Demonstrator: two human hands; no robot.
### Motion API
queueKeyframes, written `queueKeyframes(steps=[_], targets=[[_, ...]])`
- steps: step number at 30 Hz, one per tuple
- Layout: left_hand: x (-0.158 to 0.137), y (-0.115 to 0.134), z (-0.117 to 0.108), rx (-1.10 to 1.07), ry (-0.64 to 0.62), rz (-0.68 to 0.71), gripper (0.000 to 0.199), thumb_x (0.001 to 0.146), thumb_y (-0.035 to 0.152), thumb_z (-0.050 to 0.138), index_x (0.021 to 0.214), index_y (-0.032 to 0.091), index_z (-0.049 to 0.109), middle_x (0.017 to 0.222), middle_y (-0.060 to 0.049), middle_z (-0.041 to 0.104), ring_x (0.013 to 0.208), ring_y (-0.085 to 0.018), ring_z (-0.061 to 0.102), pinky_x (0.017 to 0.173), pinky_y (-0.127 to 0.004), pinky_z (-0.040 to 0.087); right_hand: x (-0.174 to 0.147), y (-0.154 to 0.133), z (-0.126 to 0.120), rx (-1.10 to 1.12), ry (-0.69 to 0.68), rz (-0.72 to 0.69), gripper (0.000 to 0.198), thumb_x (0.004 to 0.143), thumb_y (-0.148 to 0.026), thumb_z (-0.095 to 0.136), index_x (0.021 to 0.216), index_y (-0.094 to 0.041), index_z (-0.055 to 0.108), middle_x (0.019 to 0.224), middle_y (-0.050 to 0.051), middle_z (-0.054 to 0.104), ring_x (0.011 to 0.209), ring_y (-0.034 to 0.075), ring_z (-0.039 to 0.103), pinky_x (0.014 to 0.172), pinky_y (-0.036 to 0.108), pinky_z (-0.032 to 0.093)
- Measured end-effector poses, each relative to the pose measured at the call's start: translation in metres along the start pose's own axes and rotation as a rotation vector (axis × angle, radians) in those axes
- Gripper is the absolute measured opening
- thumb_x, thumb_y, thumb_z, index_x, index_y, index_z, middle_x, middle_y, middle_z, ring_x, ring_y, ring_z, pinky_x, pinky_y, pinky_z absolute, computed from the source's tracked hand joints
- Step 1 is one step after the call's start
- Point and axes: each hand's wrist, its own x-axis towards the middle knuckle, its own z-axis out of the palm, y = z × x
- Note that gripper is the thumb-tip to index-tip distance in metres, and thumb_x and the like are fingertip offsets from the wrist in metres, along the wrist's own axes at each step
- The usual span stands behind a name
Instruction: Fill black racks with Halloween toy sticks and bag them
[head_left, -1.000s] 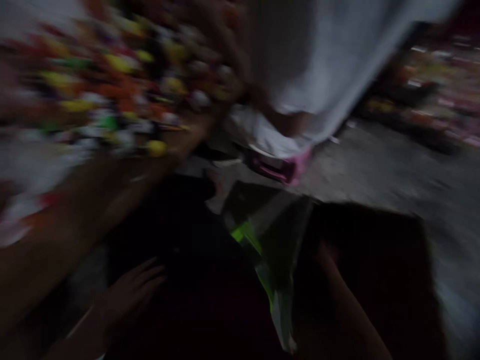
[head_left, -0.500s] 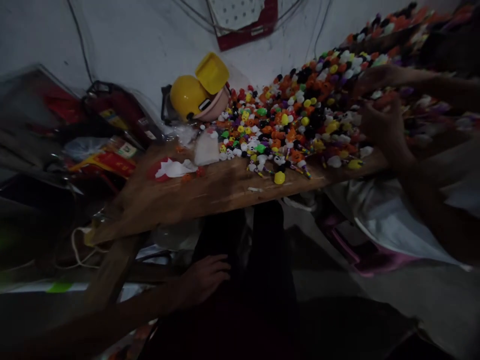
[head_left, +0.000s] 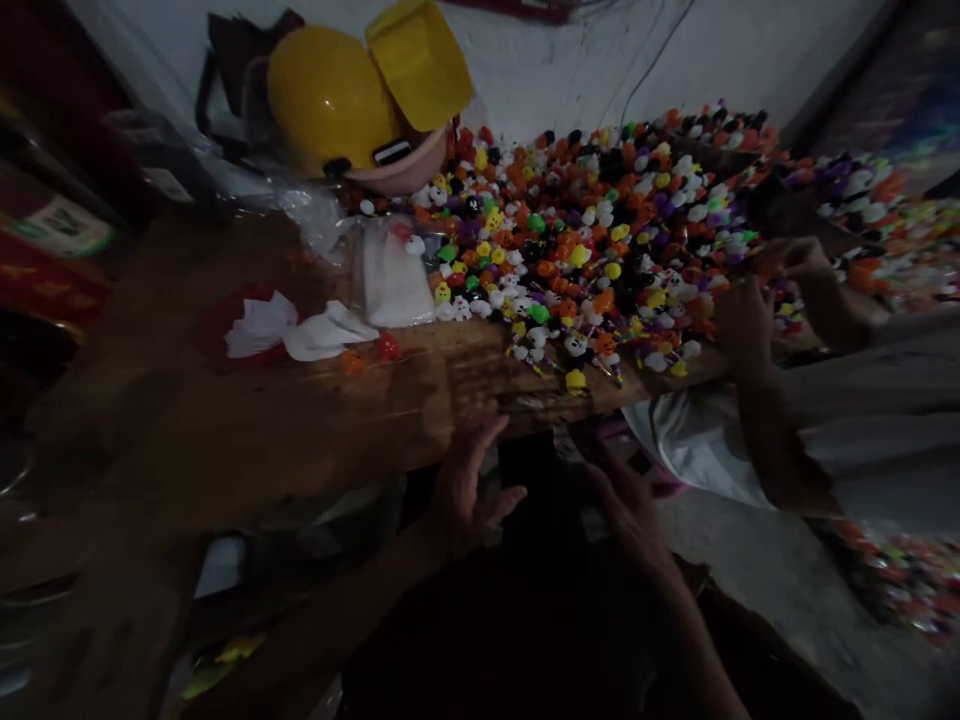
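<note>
My left hand (head_left: 466,478) is raised at the front edge of the wooden table (head_left: 300,430), thumb and fingers apart, holding nothing. Lower and to the right, my right hand (head_left: 628,510) is over my lap, dim and a little blurred; its fingers look stretched out and nothing shows in it. Just beyond the hands, a heap of small coloured figure toppers (head_left: 555,270) covers the table. A yellow one (head_left: 575,381) sits at the near edge, close to some striped sticks.
A yellow helmet (head_left: 326,100) rests in a pink basin (head_left: 409,178) against the wall. Clear plastic bags (head_left: 394,275), white paper (head_left: 330,332) and a red piece (head_left: 389,347) lie to the left. At right, a co-worker's hands (head_left: 750,310) handle pieces from the heap.
My left hand has risen from my lap to the table edge and spread its fingers. My right hand has come into view. The camera has moved closer to the table.
</note>
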Motion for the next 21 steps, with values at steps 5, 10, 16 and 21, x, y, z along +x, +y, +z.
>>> queueKeyframes(steps=[5, 10, 16, 21], targets=[[0.022, -0.064, -0.002, 0.441, -0.137, -0.208, 0.08, 0.096, 0.057, 0.063, 0.16, 0.016, 0.039, 0.172, -0.022, 0.023, 0.16, -0.049, 0.013, 0.123, -0.075, 0.025, 0.09, -0.033, 0.053, -0.097, -0.055, -0.136, 0.045, 0.101, -0.05, 0.053, 0.132, -0.024, 0.071, 0.119, 0.01, 0.078, 0.103, 0.028, 0.075, 0.089, 0.043, 0.064], [0.027, -0.099, 0.007, 0.659, -0.345, -0.291, 0.073, 0.095, 0.054, 0.065, 0.158, 0.022, 0.047, 0.171, -0.017, 0.026, 0.159, -0.048, 0.021, 0.122, -0.081, 0.019, 0.168, -0.022, 0.011, -0.453, 0.212, -0.14, 0.036, 0.099, -0.041, 0.051, 0.112, -0.019, 0.076, 0.108, 0.017, 0.075, 0.096, 0.031, 0.069, 0.087, 0.045, 0.055], [0.046, -0.11, -0.006, 0.645, -0.383, -0.216, 0.073, 0.093, 0.046, 0.07, 0.158, 0.022, 0.046, 0.171, -0.016, 0.028, 0.158, -0.047, 0.023, 0.125, -0.075, 0.021, 0.241, 0.0, 0.009, -0.924, 0.073, -0.189, 0.025, 0.09, -0.02, 0.054, 0.105, -0.014, 0.072, 0.115, 0.022, 0.068, 0.102, 0.034, 0.063, 0.083, 0.042, 0.047], [0.049, -0.114, -0.016, 0.613, -0.413, -0.105, 0.075, 0.09, 0.04, 0.071, 0.158, 0.02, 0.045, 0.171, -0.016, 0.028, 0.161, -0.042, 0.02, 0.128, -0.068, 0.024, 0.251, 0.003, 0.013, -0.747, 0.184, -0.231, 0.027, 0.096, -0.033, 0.054, 0.111, -0.016, 0.07, 0.111, 0.019, 0.069, 0.096, 0.031, 0.064, 0.081, 0.04, 0.048]])
